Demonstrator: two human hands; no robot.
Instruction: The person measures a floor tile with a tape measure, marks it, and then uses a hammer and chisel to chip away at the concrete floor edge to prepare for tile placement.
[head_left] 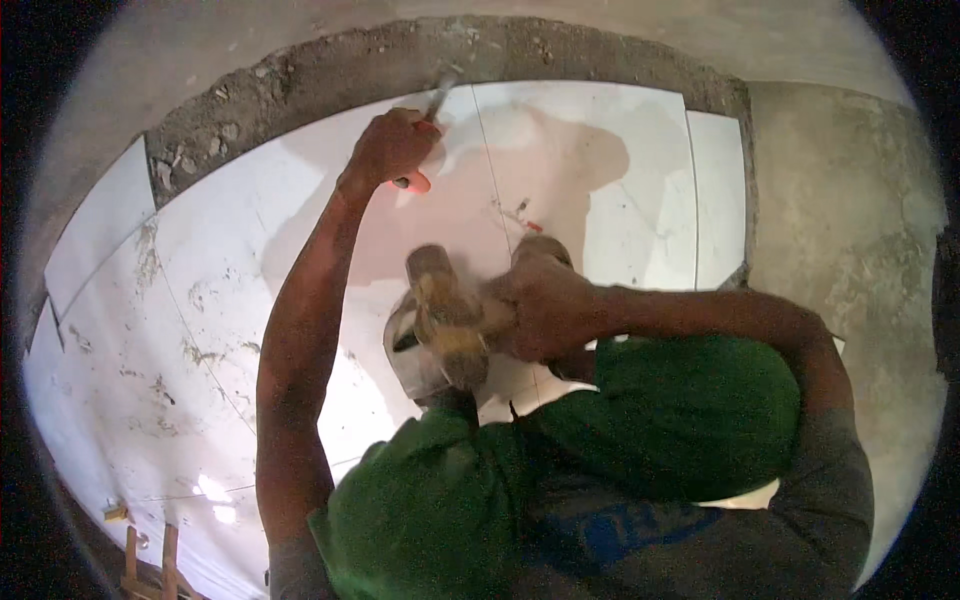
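My left hand (392,148) is stretched far forward, its fingers wrapped round a chisel (438,98). A red-orange grip or guard shows beside the fist. The chisel's blurred metal end reaches past the tile edge into the rough strip along the wall. My right hand (545,305) is closed round the handle of a hammer, above my feet. The hammer's heavy head (445,320) is smeared by motion and well apart from the chisel. Most of the handle is hidden by the hand.
White floor tiles (630,230) lie under me, with dirt smudges and several seams. A broken, rubble-filled strip (290,95) curves along the wall (600,35). Bare grey concrete (840,200) lies at the right. A small red piece (534,227) rests on the tiles; wooden legs (168,560) stand lower left.
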